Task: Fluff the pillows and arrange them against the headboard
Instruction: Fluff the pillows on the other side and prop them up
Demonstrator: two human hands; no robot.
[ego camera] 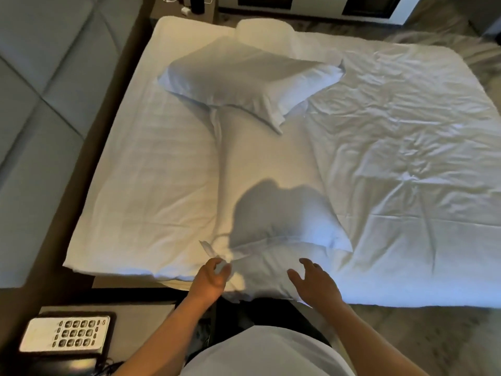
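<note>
Several white pillows lie on the bed point(406, 147). The near pillow point(273, 275) sits at the bed's near edge, right in front of me. A long pillow point(265, 169) stretches away from it toward the middle. A third pillow point(244, 82) lies slanted farther off, and another one point(264, 32) rests behind it at the far edge. My left hand point(210, 278) hovers at the near pillow's left corner, fingers curled and apart. My right hand point(315, 283) is over its right part, fingers spread, holding nothing. The grey padded headboard point(46, 85) runs along the left.
A nightstand at the lower left carries a telephone point(66, 333) with a keypad. Another nightstand point(187, 6) with cables and a charger stands beyond the bed's far left corner. The sheet on the right half is wrinkled. Carpet lies along the right side.
</note>
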